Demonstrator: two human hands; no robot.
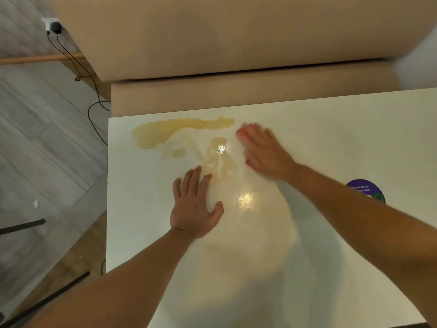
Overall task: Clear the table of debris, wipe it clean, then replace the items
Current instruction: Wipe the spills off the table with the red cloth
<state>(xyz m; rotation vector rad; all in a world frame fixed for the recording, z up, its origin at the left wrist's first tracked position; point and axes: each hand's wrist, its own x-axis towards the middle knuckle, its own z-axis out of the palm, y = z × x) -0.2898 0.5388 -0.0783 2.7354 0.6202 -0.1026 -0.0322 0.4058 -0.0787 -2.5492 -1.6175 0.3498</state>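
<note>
Table (307, 129) smeared with yellowish spill (165, 131) — left hand (196, 207) flat (bracing, likely), right hand (264, 152) blurred, grip unclear.

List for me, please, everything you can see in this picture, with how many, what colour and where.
table: one, white, fills the centre and right.
spill: one yellowish smear with streaks, on the table's far left part.
sticker: one, purple and round with white text, at the table's right edge, partly hidden by the right forearm.
sofa: one, tan, beyond the table.
cables: two, black, running over the floor from the plug.
plug: one, white and black, top left.
floor: grey planks, left.
left hand: flat on the table, near the spill.
right hand: blurred, over the table right of the spill; something pink shows at the fingertips.
</note>
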